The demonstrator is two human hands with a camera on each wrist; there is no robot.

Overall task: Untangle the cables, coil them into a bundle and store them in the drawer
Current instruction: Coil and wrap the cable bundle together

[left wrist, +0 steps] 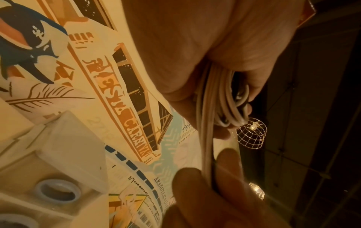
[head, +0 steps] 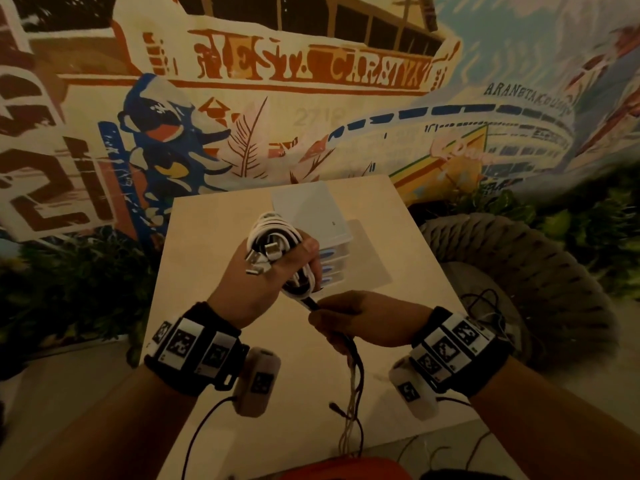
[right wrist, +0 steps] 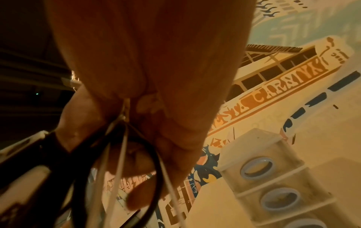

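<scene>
Left hand (head: 263, 278) gripped coiled bundle of white and black cables (head: 277, 251), held above pale wooden table (head: 194, 306), USB plugs (head: 258, 263) protruding over palm. Right hand (head: 360, 320) clasped loose black and white cable tails (head: 353, 375) just below bundle; tails hung toward table's near edge. Small white plastic drawer unit with blue ring handles (head: 323, 216) stood on table behind hands, drawers closed. Painted mural wall (head: 311, 81) behind.
</scene>
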